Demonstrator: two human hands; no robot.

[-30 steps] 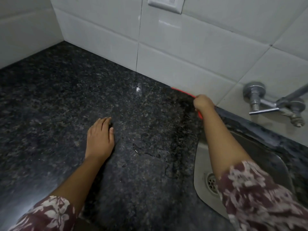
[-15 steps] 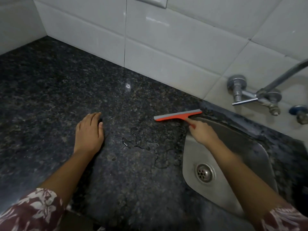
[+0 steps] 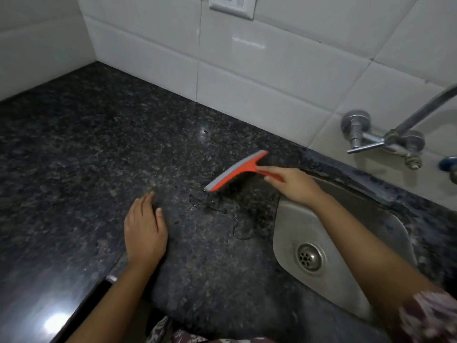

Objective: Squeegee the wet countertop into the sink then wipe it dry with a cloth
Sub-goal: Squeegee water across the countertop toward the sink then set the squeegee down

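My right hand (image 3: 294, 184) grips the handle of an orange squeegee (image 3: 235, 172) with a grey blade. The blade lies slanted on the dark speckled granite countertop (image 3: 99, 157), just left of the steel sink (image 3: 291, 219). Its lower tip sits at the edge of a thin puddle of water (image 3: 222, 211) that spreads toward the sink's rim. My left hand (image 3: 144, 226) rests flat on the counter, fingers straight, to the left of the puddle. No cloth is in view.
A drain (image 3: 309, 258) sits in the sink's bottom. A metal tap with a lever (image 3: 371, 139) juts from the white tiled wall (image 3: 247, 78) above the sink. A wall socket (image 3: 232, 6) is at the top. The counter's front edge (image 3: 81, 305) runs at lower left.
My right hand brought the squeegee from the back wall out onto the counter and swung its blade to the left, down to the puddle's edge. My left hand stayed flat in place.
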